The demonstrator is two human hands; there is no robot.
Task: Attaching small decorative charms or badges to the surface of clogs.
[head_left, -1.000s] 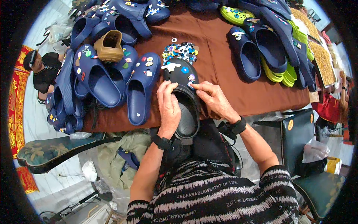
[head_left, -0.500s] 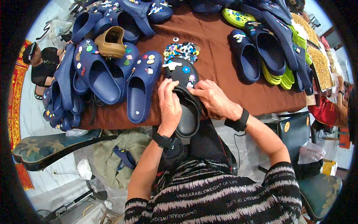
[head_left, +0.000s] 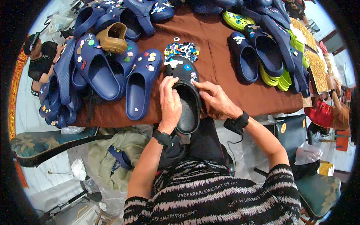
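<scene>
A black clog (head_left: 188, 114) lies at the near edge of the table, its toe away from me. My left hand (head_left: 170, 105) is closed on its left side, fingertips at the rim of the opening. From the right, my right hand (head_left: 218, 99) grips the upper, thumb and forefinger by the charms near the opening's edge. A white character charm (head_left: 173, 63), a blue flower charm (head_left: 187, 67) and a small pinkish figure charm (head_left: 193, 75) sit on the toe. Just beyond the toe is a heap of loose charms (head_left: 182, 51), in white, blue, black and yellow.
Navy clogs with charms (head_left: 101, 78) are piled on the left of the brown tablecloth (head_left: 213, 48), with a tan clog (head_left: 112, 37) among them. Navy and lime-green clogs (head_left: 275, 78) are stacked on the right. Another person (head_left: 45, 56) is at the far left. Chairs stand either side.
The clog's opening has straightened and looks wider, with its rim less bent. My right fingers have shifted slightly along the upper. The view has moved a little.
</scene>
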